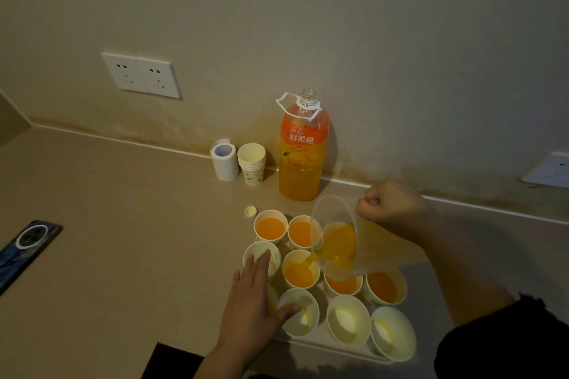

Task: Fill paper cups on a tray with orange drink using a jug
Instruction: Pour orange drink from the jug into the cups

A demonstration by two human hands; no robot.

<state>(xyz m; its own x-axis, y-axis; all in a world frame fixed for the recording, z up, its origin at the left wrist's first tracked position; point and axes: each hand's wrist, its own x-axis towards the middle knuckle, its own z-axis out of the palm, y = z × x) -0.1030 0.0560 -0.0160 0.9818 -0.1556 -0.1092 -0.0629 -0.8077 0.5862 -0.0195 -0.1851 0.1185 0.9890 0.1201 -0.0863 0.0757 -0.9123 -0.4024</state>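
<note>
My right hand (391, 209) grips the handle of a clear plastic jug (341, 237), tilted left, with orange drink streaming from its spout into a middle-row paper cup (300, 269). Paper cups stand in rows on a pale tray (323, 343). Two back cups (270, 226) hold orange drink, as do two cups (383, 286) under the jug on the right. Three front cups (348, 318) look empty. My left hand (252, 301) lies flat and open against the tray's left side, fingers spread, touching the cups there.
A large orange drink bottle (301, 151), uncapped, stands by the wall behind the tray; its cap (250, 211) lies on the counter. A stack of spare cups (252, 163) and a white paper roll (224, 159) stand left of it. A dark device (24, 249) lies far left.
</note>
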